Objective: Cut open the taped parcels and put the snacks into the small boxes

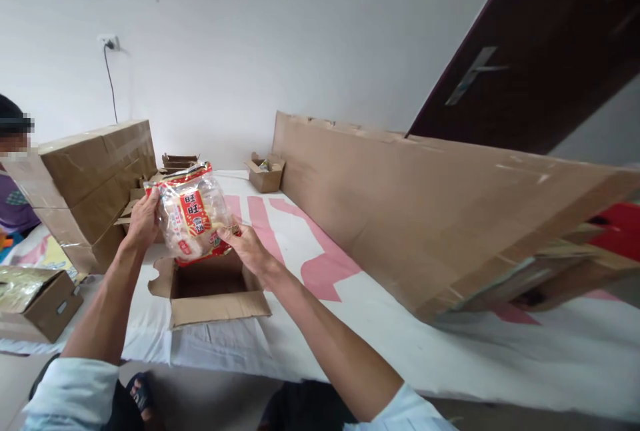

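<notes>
A clear and red bag of rice crackers is held up between both of my hands. At its upper left side, my left hand is closed on the edge of the bag. My right hand pinches its lower right corner, with the thumb on the front. Under the bag stands an open cardboard box with its flaps folded out. The part of its inside that shows is dark, and the bag covers its far side.
Large cardboard cartons stand stacked at the left, near another person's head. A long cardboard panel runs along the right. A small box sits at the back, and a taped box lies at the left on the white and pink sheet.
</notes>
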A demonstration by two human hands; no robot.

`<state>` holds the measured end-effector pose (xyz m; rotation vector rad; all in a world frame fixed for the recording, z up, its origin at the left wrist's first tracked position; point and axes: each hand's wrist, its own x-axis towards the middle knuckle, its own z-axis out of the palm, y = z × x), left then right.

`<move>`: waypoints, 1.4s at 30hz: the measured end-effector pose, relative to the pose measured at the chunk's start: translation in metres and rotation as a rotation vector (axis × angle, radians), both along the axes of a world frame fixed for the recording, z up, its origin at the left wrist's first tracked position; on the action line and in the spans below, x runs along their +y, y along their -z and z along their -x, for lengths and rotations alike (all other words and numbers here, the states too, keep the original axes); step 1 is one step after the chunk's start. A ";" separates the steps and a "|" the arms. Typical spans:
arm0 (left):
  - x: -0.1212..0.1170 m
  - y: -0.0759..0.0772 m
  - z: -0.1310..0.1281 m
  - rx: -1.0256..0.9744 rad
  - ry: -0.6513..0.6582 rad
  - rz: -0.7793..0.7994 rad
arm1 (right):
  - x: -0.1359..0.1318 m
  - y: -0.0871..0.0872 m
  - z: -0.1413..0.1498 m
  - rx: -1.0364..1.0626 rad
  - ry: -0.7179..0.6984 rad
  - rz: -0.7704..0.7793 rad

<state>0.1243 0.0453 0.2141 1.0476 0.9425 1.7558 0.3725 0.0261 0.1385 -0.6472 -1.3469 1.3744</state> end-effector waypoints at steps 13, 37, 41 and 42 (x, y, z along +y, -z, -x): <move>-0.015 0.068 0.006 0.242 0.305 0.211 | 0.034 0.032 0.018 0.147 -0.086 0.164; -0.008 0.090 0.005 0.174 0.267 0.254 | 0.026 0.038 0.017 0.018 0.093 0.119; -0.009 0.088 0.005 0.183 0.269 0.247 | 0.023 0.037 0.015 0.024 0.092 0.115; -0.010 0.087 0.004 0.185 0.269 0.245 | 0.023 0.037 0.015 0.029 0.090 0.116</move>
